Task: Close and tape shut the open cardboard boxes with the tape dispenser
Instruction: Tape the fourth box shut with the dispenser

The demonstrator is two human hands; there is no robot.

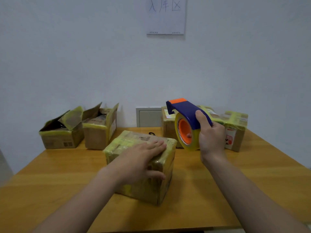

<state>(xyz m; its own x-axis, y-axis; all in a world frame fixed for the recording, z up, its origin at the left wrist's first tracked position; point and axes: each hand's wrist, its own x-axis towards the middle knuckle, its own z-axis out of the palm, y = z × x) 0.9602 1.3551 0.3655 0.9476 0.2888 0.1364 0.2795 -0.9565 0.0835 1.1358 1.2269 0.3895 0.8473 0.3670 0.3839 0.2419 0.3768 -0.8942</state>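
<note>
Your left hand (143, 158) lies palm down on top of the centre box (121, 145), fingers straight and together pointing toward 1 o'clock, thumb spread down over the box's near side. Flaps of this box are closed, and yellowish tape wraps its top and sides. It sits on the wooden table (50, 182) near mid-table, turned so that one corner faces you. Your right hand (210, 137) grips the tape dispenser (186, 113): fingers are curled round the blue handle, thumb on top. You hold the dispenser off the table at 2 o'clock from the centre box, just beside it and not touching. Roll stands upright, orange hub facing 9 o'clock, orange tab at the top front. At 10 o'clock, near the wall, two open boxes stand side by side, flaps up: the left open box (62, 132) and the right open box (99, 130). At 2 o'clock, behind the dispenser, sit taped boxes (235, 125), partly hidden by your right hand. At 12 o'clock there is a white wall panel (148, 116), and above it a paper sign (165, 15) with handwritten characters
</note>
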